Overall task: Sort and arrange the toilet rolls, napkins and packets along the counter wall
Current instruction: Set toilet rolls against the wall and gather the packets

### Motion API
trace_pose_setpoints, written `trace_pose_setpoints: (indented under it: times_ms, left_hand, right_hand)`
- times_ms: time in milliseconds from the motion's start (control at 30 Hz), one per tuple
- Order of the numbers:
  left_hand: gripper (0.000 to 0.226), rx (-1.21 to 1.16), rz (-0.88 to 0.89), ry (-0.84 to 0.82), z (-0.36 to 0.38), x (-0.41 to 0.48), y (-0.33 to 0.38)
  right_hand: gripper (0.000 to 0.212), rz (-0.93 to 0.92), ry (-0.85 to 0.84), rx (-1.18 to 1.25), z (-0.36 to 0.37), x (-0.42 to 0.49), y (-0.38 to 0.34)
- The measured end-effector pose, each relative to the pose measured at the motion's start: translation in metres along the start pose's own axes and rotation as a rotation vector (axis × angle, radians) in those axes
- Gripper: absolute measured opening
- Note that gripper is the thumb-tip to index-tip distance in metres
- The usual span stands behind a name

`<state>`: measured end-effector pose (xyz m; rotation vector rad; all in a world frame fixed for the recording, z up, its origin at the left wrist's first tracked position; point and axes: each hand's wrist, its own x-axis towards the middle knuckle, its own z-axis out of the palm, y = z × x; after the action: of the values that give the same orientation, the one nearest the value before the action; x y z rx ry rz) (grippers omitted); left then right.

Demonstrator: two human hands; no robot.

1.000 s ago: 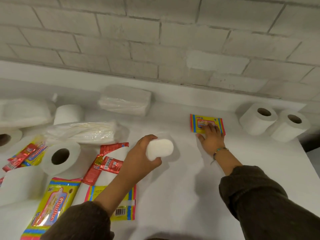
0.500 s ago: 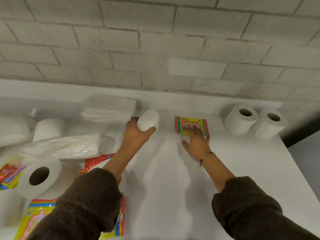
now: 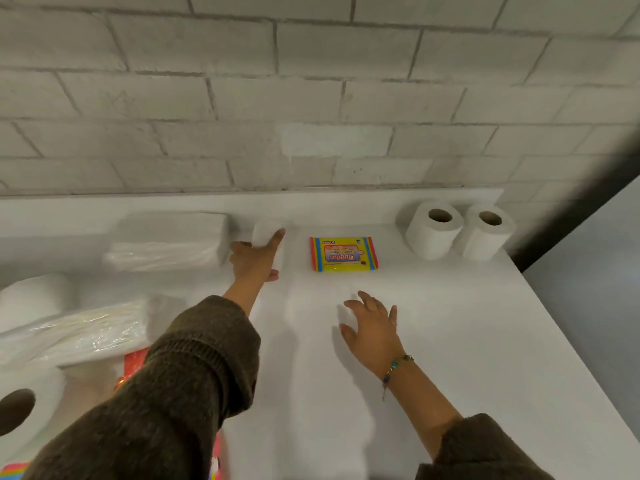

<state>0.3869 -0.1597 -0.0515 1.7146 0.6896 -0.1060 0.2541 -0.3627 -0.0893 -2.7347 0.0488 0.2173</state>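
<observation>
**Desk:** Head view only. Where has the small white roll (image 3: 265, 231) got to?

**Me:** I see it at the foot of the brick wall (image 3: 311, 98), just left of the Giggles packet (image 3: 343, 254), between that packet and the wrapped napkin stack (image 3: 169, 237). 1 second ago it was out over the open counter (image 3: 485, 341), nearer me than the packet. Now it is in the back row.

**Desk:** Hands?

**Me:** The left hand (image 3: 254, 263) has thumb and forefinger round the roll and has not let go. The right hand (image 3: 372, 327) has come off the packet and sits in front of it, fingers spread and loose, holding nothing.

**Desk:** And the row?

**Me:** Right of the packet stand 2 toilet rolls (image 3: 434, 230), upright and touching. I judge this placement nearly done, with only the release left. Far left of the packet, another napkin pack (image 3: 79, 336) and a lying toilet roll (image 3: 31, 414) are unsorted, so plenty remains.
</observation>
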Motion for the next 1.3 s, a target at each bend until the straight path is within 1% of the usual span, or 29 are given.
trace_pose_setpoints:
  times_ms: [67,133,200,300,367,400,467,533,600,700,733,800,867,933,1000,1033,1133,1233,1300]
  left_hand:
    - [0.090,-0.019,0.029,-0.003,-0.011,-0.012,0.003]
    - [0.075,-0.012,0.091,-0.023,-0.029,-0.028,0.002]
    - [0.058,0.023,0.193,-0.060,-0.055,-0.048,-0.006]
    - [0.024,0.095,0.365,-0.098,-0.100,-0.086,-0.026]
    - [0.007,0.150,0.396,-0.108,-0.132,-0.106,-0.045]
    - [0.009,0.172,0.389,-0.099,-0.147,-0.114,-0.056]
    - [0.020,0.189,0.357,-0.051,-0.175,-0.128,-0.079]
    - [0.026,0.215,0.350,0.026,-0.196,-0.141,-0.100]
    - [0.026,0.255,0.352,0.105,-0.212,-0.155,-0.116]
    - [0.023,0.253,0.346,0.192,-0.225,-0.173,-0.136]
    - [0.019,0.245,0.335,0.211,-0.229,-0.179,-0.144]
    - [0.010,0.249,0.319,0.229,-0.233,-0.184,-0.157]
    - [0.010,0.277,0.312,0.247,-0.239,-0.188,-0.168]
    - [0.012,0.291,0.313,0.255,-0.244,-0.192,-0.176]
    - [0.012,0.306,0.323,0.255,-0.248,-0.193,-0.180]
    - [0.012,0.317,0.328,0.253,-0.249,-0.194,-0.181]
    - [0.011,0.353,0.349,0.241,-0.249,-0.192,-0.177]
    - [0.021,0.363,0.397,0.211,-0.245,-0.186,-0.172]
    - [0.023,0.369,0.431,0.172,-0.241,-0.181,-0.167]
  right_hand:
    - [0.046,-0.009,0.013,-0.001,-0.001,-0.003,0.000]
    - [0.046,-0.029,0.029,-0.002,-0.004,-0.007,-0.003]
    - [0.045,-0.058,0.042,0.000,-0.005,-0.010,-0.011]
    - [0.044,-0.133,0.047,0.014,-0.001,-0.018,-0.030]
    - [0.043,-0.200,0.045,0.033,0.006,-0.024,-0.046]
    - [0.042,-0.240,0.038,0.042,0.011,-0.029,-0.055]
    - [0.042,-0.327,0.010,0.043,0.022,-0.039,-0.073]
    - [0.041,-0.409,-0.032,0.038,0.034,-0.051,-0.090]
    - [0.037,-0.492,-0.061,0.057,0.045,-0.064,-0.106]
    - [0.020,-0.659,0.008,0.136,0.060,-0.085,-0.126]
    - [0.019,-0.717,0.011,0.140,0.066,-0.093,-0.133]
    - [0.024,-0.830,-0.035,0.108,0.076,-0.105,-0.143]
    - [0.026,-0.924,-0.123,0.064,0.088,-0.114,-0.151]
    - [0.034,-0.995,-0.203,0.016,0.101,-0.121,-0.154]
    - [0.043,-1.016,-0.266,-0.017,0.109,-0.125,-0.155]
    - [0.045,-1.024,-0.265,-0.046,0.113,-0.126,-0.154]
    - [0.047,-1.022,-0.221,-0.086,0.115,-0.125,-0.157]
    - [0.057,-1.024,-0.180,-0.158,0.114,-0.122,-0.155]
    - [0.056,-1.009,-0.144,-0.203,0.111,-0.120,-0.148]
